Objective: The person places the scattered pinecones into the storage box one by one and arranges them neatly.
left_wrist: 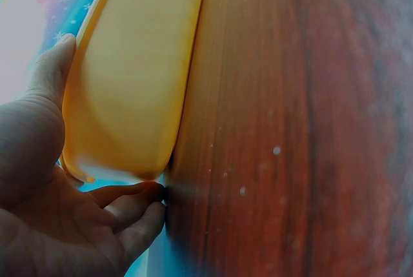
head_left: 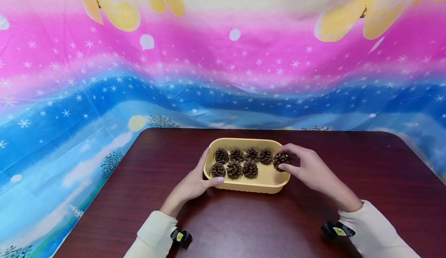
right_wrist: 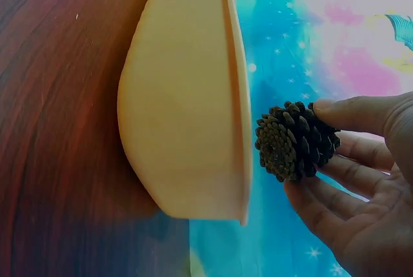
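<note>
A yellow oblong plastic tray sits on the table, holding several brown pine cones in two rows toward its left and middle. My left hand grips the tray's left end, thumb over the near rim and fingers along the outer side. In the left wrist view those fingers curl under the tray's end, close to the tabletop. Over the tray's right end, my right hand pinches one pine cone between thumb and fingertips. The right wrist view shows this pine cone just above the rim.
The dark reddish wooden table has rounded far corners. Behind it hangs a pink and blue cloth printed with snowflakes. A black wrist device is strapped on the left sleeve, another wrist device on the right.
</note>
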Tool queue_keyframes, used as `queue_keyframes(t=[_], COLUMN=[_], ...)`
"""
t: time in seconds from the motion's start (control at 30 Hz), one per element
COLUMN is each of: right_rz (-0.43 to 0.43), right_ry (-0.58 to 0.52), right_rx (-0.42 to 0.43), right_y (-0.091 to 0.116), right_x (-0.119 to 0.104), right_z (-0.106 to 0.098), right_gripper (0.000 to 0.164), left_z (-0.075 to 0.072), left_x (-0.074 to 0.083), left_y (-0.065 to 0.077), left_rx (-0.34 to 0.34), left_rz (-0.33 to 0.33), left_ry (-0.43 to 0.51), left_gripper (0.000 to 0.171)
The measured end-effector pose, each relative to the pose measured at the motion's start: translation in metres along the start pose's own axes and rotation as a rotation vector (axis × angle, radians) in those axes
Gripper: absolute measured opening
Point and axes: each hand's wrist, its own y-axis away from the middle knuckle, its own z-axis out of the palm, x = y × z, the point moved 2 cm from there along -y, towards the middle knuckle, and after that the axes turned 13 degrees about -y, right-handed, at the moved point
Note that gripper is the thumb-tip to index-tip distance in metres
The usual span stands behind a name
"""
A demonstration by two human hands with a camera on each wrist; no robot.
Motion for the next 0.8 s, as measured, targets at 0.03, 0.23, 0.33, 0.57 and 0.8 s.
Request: queue_keyframes(t=[0.03,0.23,0.33,0.57,0.8], right_rz=[0.004,0.026,0.029,0.026,0.017], right_ry=[-0.003,-0.019,-0.022,-0.020,0.003], right_rx=[0.001,-0.006,-0.008,-0.028,-0.029], right_y=[-0.001,-0.006,-0.008,-0.012,-0.015], right_x=[0.001,0.004,0.005,0.007,0.010], right_z=[0.002,0.015,0.020,0.030,0.037], right_gripper=[0.032,0.033,0.035,0.037,0.036], left_z=[0.000,0.000,0.000,0.000,0.000], left_x=[0.000,0.000,0.000,0.000,0.000], left_y=[0.000,0.000,0.000,-0.001,-0.001], left_rx=[0.001,-0.002,-0.004,0.000,0.000], left_rz=[0.000,-0.003,-0.005,0.001,-0.005], left_ry=[-0.001,-0.006,-0.003,-0.008,-0.010], left_gripper=[0.113,0.113,0.113,0.113,0.113])
